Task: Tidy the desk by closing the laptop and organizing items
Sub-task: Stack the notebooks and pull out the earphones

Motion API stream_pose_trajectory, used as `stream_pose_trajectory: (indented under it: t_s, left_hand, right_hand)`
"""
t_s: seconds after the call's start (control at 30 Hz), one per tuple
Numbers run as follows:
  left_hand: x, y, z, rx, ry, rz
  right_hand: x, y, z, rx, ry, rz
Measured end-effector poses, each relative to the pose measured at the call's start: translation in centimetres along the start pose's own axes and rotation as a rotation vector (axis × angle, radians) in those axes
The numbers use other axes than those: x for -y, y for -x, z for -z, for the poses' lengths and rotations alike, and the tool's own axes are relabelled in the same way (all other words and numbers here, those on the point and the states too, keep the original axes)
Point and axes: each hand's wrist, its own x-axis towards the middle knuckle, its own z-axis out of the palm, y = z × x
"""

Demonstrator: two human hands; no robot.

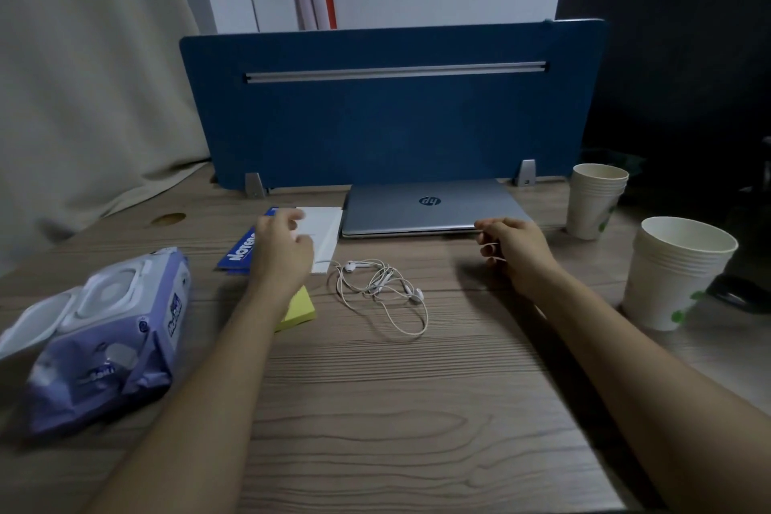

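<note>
A silver laptop point(429, 207) lies closed at the back of the wooden desk point(375, 409), against a blue divider. My right hand point(515, 248) rests at its front right corner, fingers curled, thumb touching the lid's edge. My left hand point(281, 248) hovers over a white notepad point(323, 227) and a blue notebook point(240, 248), fingers loosely spread; whether it touches them I cannot tell. Yellow sticky notes point(298, 311) lie partly under my left wrist. White wired earphones point(381, 286) sit tangled mid-desk between my hands.
A purple wet-wipes pack point(112, 336) with its lid flipped up lies at the left. Two stacks of paper cups point(594, 200) point(676, 271) stand at the right beside a dark monitor point(688, 96). The blue divider point(388, 117) walls the back edge.
</note>
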Motion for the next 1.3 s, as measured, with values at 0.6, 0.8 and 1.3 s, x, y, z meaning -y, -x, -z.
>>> stream_pose_trajectory:
  t_s: [0.6, 0.8, 1.3]
  left_hand:
    - [-2.4, 2.3, -1.5, 0.328, -0.091, -0.370]
    - [-2.8, 2.8, -2.0, 0.455, -0.052, -0.359]
    - [5.7, -3.0, 1.5, 0.209, -0.591, 0.207]
  right_hand:
    - [0.0, -0.1, -0.1, 0.007, 0.051, 0.001]
    - [-0.2, 0.0, -0.1, 0.006, 0.053, 0.010]
    - [-0.2, 0.1, -0.3, 0.019, 0.116, 0.027]
